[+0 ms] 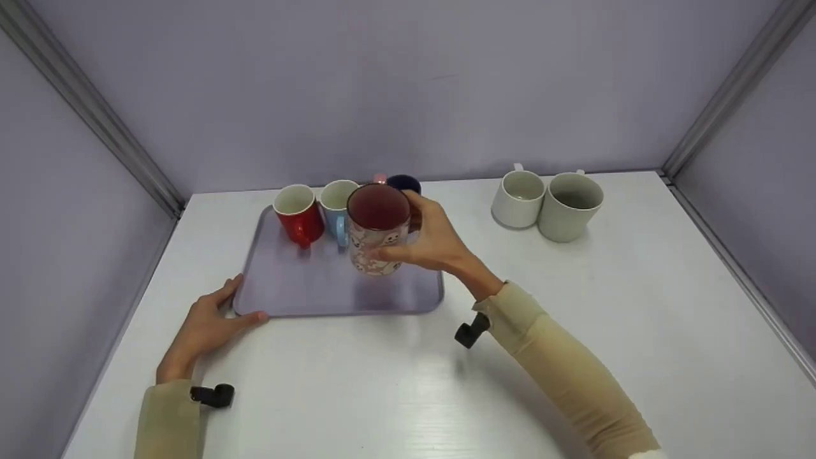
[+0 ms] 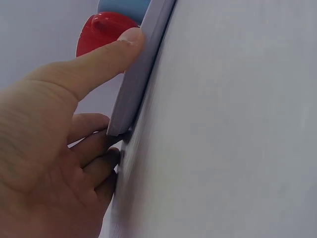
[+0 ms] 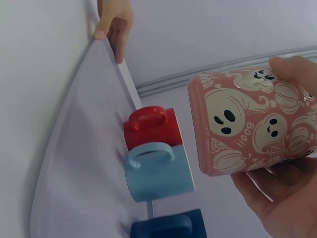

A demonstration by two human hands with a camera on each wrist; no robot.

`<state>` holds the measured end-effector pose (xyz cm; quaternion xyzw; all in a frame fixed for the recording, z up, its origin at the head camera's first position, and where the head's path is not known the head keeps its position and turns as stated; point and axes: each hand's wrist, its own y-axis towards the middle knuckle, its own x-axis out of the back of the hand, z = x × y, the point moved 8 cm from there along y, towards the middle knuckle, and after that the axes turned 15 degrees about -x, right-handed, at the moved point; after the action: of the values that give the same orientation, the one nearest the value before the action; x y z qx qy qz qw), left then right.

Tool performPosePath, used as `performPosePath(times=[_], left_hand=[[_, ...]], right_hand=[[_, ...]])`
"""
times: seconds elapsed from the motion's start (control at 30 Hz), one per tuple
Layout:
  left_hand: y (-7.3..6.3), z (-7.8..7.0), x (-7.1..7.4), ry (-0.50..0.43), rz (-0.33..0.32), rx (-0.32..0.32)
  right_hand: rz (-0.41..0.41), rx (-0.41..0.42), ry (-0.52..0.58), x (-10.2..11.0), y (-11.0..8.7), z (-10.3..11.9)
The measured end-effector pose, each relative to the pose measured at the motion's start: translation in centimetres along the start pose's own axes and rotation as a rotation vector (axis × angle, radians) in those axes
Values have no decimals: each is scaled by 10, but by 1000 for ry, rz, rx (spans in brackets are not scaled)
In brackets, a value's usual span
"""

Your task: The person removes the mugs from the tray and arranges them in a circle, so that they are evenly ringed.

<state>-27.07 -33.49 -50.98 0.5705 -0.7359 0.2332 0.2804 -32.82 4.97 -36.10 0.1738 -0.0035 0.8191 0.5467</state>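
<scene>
**Ghost mug held over the tray, left hand steadies the corner**

My right hand (image 1: pixel 433 245) has its grip closed around the pink ghost mug (image 1: pixel 377 229), thumb on the near side and fingers on the far side. The mug hangs upright above the middle of the grey tray (image 1: pixel 306 290), which lies toward the far left part of the worktop (image 1: pixel 408 382). I cannot tell from the head view whether its base touches the tray already. My left hand (image 1: pixel 207 325) pinches the tray's near left corner, thumb on the rim.

To do this step well, I judge I must keep the mug vertical, bring it down slowly beside the blue mug (image 1: pixel 336 204) without knocking its handle, and keep the tray pressed so it does not slide.

The right wrist view shows the ghost and pumpkin pattern clearly, and the red mug (image 3: pixel 148 126), the blue mug and a dark blue mug (image 3: pixel 168 225) in one row, handles facing the near edge. Only the head view shows the two pale mugs (image 1: pixel 548 201) near the far right corner. The left wrist view shows the fingers (image 2: pixel 94 148) curled under the tray's corner.
</scene>
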Motion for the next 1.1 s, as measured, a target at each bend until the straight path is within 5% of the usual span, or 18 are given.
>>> performPosePath(times=[0.3, 0.57, 0.83, 1.1], left_hand=[[-6, -4, 7, 21, -9, -7], [-10, -3, 7, 23, -16, 3], [-13, -4, 4, 6, -24, 4], [-7, -10, -2, -52, -21, 11]], right_hand=[[-28, -29, -21, 61, -18, -15], [-156, -96, -87, 119, -43, -29], [-274, -144, -122, 172, -87, -35], [-491, -226, -211, 230, -147, -42]])
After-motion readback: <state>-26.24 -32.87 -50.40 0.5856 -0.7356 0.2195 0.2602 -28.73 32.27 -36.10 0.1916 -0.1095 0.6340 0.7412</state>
